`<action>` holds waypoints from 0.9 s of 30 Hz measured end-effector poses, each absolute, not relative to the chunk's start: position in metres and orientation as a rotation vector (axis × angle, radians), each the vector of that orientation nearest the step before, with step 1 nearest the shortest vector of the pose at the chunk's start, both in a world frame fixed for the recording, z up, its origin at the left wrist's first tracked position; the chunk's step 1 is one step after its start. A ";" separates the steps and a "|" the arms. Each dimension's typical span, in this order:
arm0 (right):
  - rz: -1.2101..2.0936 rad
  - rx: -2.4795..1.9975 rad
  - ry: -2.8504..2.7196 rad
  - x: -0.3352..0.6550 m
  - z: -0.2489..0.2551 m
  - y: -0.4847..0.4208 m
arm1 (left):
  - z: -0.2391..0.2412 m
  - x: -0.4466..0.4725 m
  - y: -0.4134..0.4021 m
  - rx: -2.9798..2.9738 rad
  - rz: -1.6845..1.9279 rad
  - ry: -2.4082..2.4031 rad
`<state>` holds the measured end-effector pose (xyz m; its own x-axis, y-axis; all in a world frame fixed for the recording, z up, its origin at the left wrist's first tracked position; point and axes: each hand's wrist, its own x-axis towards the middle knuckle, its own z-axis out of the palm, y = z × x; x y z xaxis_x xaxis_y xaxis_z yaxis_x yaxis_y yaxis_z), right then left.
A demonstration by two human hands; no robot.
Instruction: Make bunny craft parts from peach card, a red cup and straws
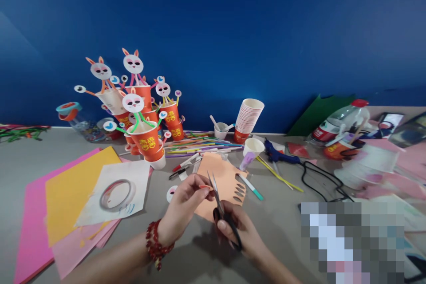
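My left hand [186,202], with a red bead bracelet [155,239] on its wrist, pinches a small orange paper piece [205,187] between thumb and fingers. My right hand [238,226] grips black-handled scissors [218,204], their blades pointing up and slightly apart beside that piece. Under both hands lies a peach paper sheet [219,171] with several pointed oval holes cut along its right side. A small white paper disc [171,193] lies partly hidden behind my left hand.
Decorated red cups [148,142] with rabbit faces stand back left. Coloured paper [29,226] and a tape roll [116,195] lie left. Behind are stacked cups [248,117]; a blue glue gun [281,155], its cable, and a plastic bottle [336,120] are right.
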<state>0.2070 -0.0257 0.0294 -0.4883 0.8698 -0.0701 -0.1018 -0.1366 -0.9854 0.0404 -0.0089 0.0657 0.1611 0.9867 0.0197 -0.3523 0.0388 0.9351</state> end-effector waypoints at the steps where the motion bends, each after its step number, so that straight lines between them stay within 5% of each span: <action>1: 1.722 -0.910 -1.403 0.207 0.029 -0.025 | 0.066 0.040 -0.009 1.001 1.227 0.831; 27: 1.757 -0.951 -1.384 0.208 0.028 -0.024 | 0.069 0.036 -0.005 1.028 1.174 0.841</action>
<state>0.2083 -0.0236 0.0278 -0.4883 0.8636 -0.1257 -0.0803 -0.1879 -0.9789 0.0356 -0.0046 0.0687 0.2034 0.9791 -0.0040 -0.3188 0.0701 0.9452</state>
